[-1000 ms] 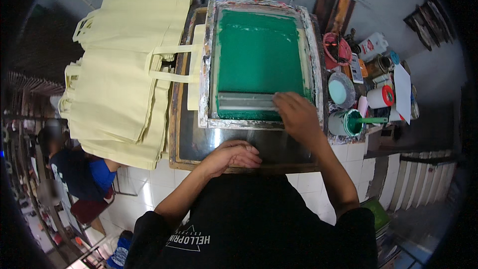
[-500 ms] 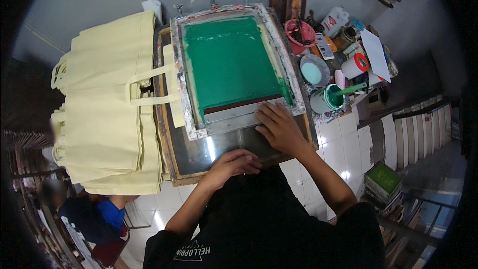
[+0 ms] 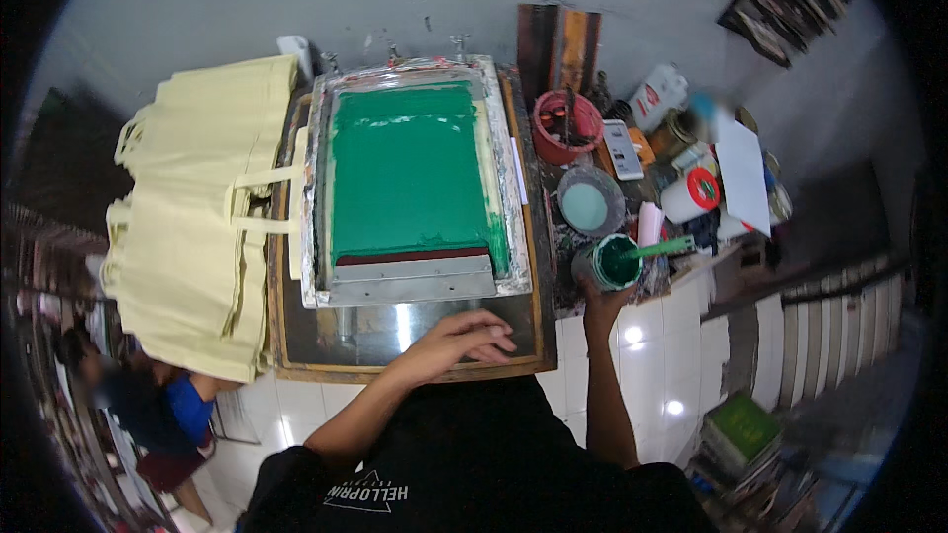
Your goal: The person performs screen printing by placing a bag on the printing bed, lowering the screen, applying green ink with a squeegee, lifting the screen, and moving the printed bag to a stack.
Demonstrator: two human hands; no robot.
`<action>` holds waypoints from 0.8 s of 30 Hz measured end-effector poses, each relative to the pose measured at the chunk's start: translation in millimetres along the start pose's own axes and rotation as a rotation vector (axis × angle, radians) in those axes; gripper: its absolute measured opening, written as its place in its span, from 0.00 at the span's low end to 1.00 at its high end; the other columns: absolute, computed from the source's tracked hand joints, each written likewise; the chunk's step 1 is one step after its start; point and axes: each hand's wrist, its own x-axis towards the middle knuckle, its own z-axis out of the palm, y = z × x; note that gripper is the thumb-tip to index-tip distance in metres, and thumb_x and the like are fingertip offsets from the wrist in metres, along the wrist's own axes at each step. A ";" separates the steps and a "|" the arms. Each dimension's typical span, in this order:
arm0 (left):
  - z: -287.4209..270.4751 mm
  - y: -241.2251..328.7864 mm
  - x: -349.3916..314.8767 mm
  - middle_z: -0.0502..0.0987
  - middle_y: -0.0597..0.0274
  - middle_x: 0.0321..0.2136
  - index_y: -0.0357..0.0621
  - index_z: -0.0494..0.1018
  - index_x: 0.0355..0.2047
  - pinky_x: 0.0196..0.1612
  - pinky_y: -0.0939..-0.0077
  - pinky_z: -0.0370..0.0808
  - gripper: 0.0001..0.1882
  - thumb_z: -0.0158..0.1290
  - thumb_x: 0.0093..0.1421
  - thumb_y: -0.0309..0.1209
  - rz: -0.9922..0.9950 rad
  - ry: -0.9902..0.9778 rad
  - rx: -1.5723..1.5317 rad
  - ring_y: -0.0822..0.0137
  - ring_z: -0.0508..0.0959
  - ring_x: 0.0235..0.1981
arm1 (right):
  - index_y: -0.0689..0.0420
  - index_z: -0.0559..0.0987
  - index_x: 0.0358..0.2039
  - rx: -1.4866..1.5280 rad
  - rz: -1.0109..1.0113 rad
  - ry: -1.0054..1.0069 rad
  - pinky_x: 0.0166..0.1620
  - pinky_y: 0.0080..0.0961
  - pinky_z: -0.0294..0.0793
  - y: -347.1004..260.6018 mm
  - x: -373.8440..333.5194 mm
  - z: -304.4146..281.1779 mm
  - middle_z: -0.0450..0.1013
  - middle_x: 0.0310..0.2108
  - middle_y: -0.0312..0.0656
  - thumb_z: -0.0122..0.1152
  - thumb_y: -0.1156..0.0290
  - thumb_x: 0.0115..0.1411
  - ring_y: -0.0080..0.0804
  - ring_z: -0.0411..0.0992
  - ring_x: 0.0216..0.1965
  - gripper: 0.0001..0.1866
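My right hand (image 3: 598,302) has its fingers around the lower near side of a tub of green ink (image 3: 589,266) at the right table's front edge. A green-handled stirrer (image 3: 664,248) stands tilted in the tub; whether the tub is off the surface I cannot tell. My left hand (image 3: 456,342) holds nothing, its fingers loosely bent and apart, above the front of the glass-topped worktable (image 3: 380,324). Beyond it lies a screen printing frame (image 3: 313,207) spread with green ink (image 3: 405,168). A squeegee (image 3: 410,279) rests across the frame's near end.
Stacked pale yellow cloth bags (image 3: 183,227) lie on the left, one handle reaching the frame. At right stand a red basket (image 3: 568,128), a bowl of pale green liquid (image 3: 590,201), a phone (image 3: 622,150) and several containers. A seated person (image 3: 148,415) is at lower left.
My right hand has left the squeegee and moved right, onto the ink tub. The left hand stays near the table's front edge. The view has shifted, too.
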 end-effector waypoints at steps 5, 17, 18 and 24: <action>43.0 1.4 51.9 0.80 0.51 0.48 0.35 0.71 0.55 0.53 0.70 0.79 0.17 0.50 0.73 0.34 0.085 0.010 0.055 0.63 0.83 0.47 | 0.63 0.59 0.67 -0.120 0.029 0.039 0.64 0.41 0.66 7.9 26.9 -4.4 0.66 0.60 0.51 0.86 0.63 0.41 0.43 0.68 0.60 0.58; 58.2 70.1 41.3 0.60 0.35 0.67 0.33 0.54 0.68 0.69 0.54 0.63 0.54 0.73 0.47 0.37 0.618 0.234 0.821 0.41 0.65 0.66 | 0.62 0.65 0.63 0.006 0.124 -0.454 0.60 0.37 0.74 -223.3 1.6 -14.9 0.75 0.54 0.47 0.89 0.69 0.33 0.37 0.75 0.55 0.56; 56.2 75.8 33.0 0.60 0.35 0.66 0.33 0.54 0.68 0.68 0.54 0.63 0.55 0.74 0.45 0.38 0.647 0.259 0.779 0.42 0.64 0.67 | 0.62 0.65 0.63 0.022 0.141 -0.499 0.60 0.37 0.74 -238.5 -5.2 -2.3 0.74 0.55 0.47 0.90 0.68 0.31 0.37 0.75 0.56 0.58; -14.7 89.6 -39.4 0.72 0.46 0.57 0.34 0.58 0.66 0.65 0.61 0.68 0.62 0.79 0.31 0.37 0.822 0.478 0.612 0.52 0.74 0.59 | 0.60 0.69 0.65 0.149 -0.179 -1.011 0.67 0.39 0.66 -297.3 3.4 80.7 0.71 0.61 0.47 0.90 0.64 0.30 0.39 0.71 0.61 0.60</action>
